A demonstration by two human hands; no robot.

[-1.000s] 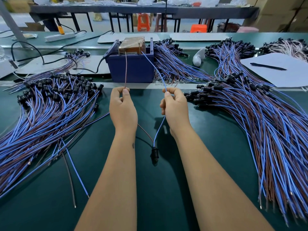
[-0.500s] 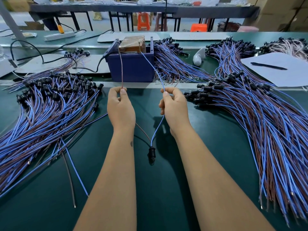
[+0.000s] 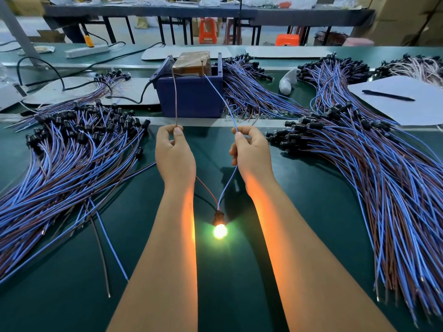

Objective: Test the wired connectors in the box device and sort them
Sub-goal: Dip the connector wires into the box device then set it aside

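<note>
While both hands work apart above the green table (image 3: pixel 239 295), large heaps of wired connectors lie on it: the right pile (image 3: pixel 374 178) and the left pile (image 3: pixel 60 164). Behind stands the blue box device (image 3: pixel 191 97). The left hand (image 3: pixel 173 156) pinches a brown wire (image 3: pixel 175 97); the right hand (image 3: pixel 251 152) pinches a blue wire (image 3: pixel 220 94). Both wires reach the box. Between the forearms hangs the connector under test (image 3: pixel 218 217), its bulb (image 3: pixel 220 231) lit.
</note>
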